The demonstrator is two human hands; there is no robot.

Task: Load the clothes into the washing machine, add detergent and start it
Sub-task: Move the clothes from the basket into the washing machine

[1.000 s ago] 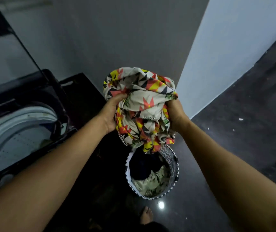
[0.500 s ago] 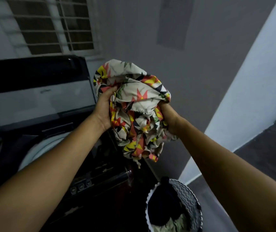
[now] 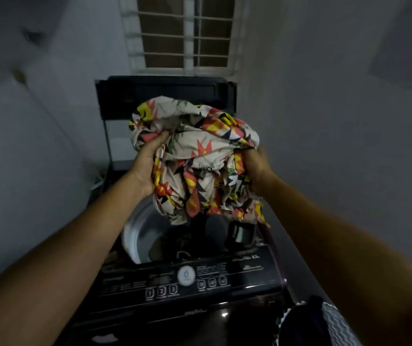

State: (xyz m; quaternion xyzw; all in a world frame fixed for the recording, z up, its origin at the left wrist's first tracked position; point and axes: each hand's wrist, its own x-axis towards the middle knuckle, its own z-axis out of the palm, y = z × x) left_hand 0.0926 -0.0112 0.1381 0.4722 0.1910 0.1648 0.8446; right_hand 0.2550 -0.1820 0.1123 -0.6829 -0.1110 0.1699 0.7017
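1. The patterned cloth bundle [image 3: 195,161] (cream with red, yellow and black shapes) is held in the air above the open washing machine [image 3: 250,290]. It is over the drum [image 3: 131,236] but not yet inside it.
2. The left hand [image 3: 145,168] grasps the bundle's left side, its fingers [image 3: 159,141] dug into the folds. The right hand [image 3: 256,171] clenches the right side, its fingers buried in the fabric.
3. The lid [image 3: 165,93] stands upright behind the bundle, and the control panel [image 3: 187,278] lies at the near edge.
4. A laundry basket [image 3: 337,320] sits at the lower right with something dark in it, so loading is probably far from finished.
5. Loose hems hang from the bundle's lower right, close to the machine's right edge.
6. If the bundle is let go from here, that trailing part could drape over the rim instead of dropping in. It could then get trapped when the lid closes.
7. A low swing towards the person could also drag fabric across the panel's buttons — better to lower it centrally first.
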